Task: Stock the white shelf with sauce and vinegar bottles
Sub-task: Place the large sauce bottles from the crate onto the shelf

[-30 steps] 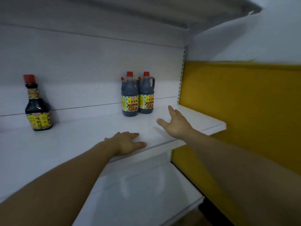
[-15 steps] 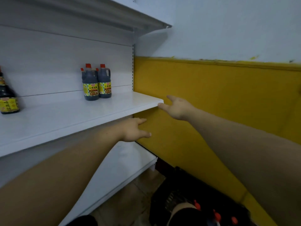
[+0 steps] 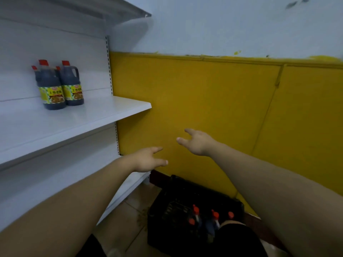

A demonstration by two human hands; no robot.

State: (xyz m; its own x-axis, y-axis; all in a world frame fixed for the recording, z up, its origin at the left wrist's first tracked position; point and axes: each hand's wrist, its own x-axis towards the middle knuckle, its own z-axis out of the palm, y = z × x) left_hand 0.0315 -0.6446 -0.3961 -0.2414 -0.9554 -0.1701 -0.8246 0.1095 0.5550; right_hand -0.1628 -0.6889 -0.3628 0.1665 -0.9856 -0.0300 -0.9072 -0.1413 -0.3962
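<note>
Dark sauce jugs (image 3: 61, 86) with red caps and yellow labels stand together at the back of the white shelf (image 3: 104, 115), upper left. My left hand (image 3: 148, 159) and my right hand (image 3: 196, 142) hang in the air to the right of the shelf, in front of the yellow wall, both empty with fingers apart. Below them a black crate (image 3: 178, 203) on the floor holds several red-capped bottles (image 3: 196, 217), partly hidden by my knee.
A lower white shelf board (image 3: 118, 197) sticks out beneath my left forearm. The yellow wall panel (image 3: 222, 108) stands right behind the hands. My dark-clothed knee (image 3: 237, 238) is in front of the crate. Tiled floor (image 3: 120, 227) lies between shelf and crate.
My view has swung right and down, away from the shelf. Both hands left the shelf board and now hover lower, over the crate, which has come fully into view.
</note>
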